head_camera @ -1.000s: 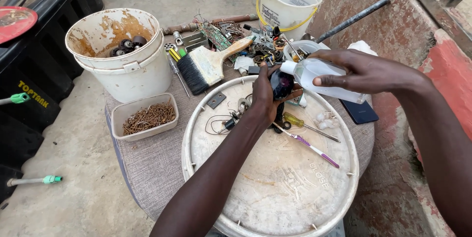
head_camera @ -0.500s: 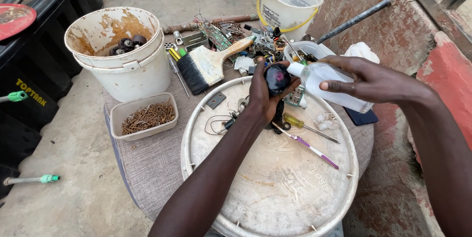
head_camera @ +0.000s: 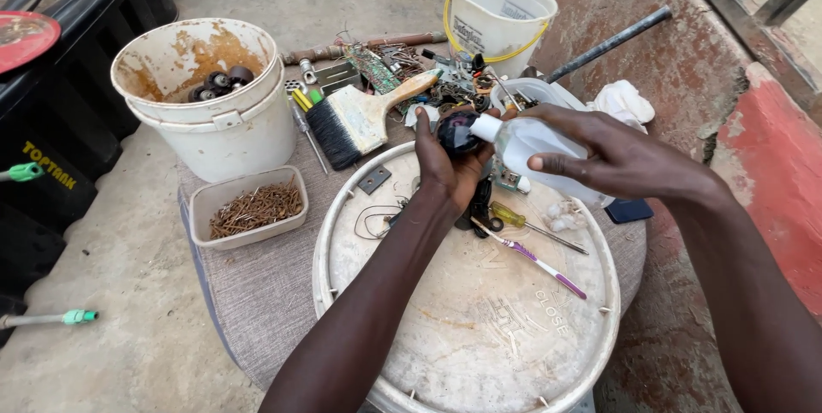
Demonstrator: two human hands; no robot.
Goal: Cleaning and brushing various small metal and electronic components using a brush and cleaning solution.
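Over the far edge of the round white lid [head_camera: 479, 327]: left hand [head_camera: 445, 169] cupped around a small dark round part [head_camera: 458, 132], fingers curled. Right hand [head_camera: 612, 156] wrapped around a clear plastic bottle [head_camera: 535, 146], nozzle touching the part. Since the earlier frame, bottle tipped closer. Beyond, paintbrush [head_camera: 360, 118] and white bucket [head_camera: 501, 11].

A single head-worn view looks steeply down, close over the round lid [head_camera: 479, 327] and cluttered ground.
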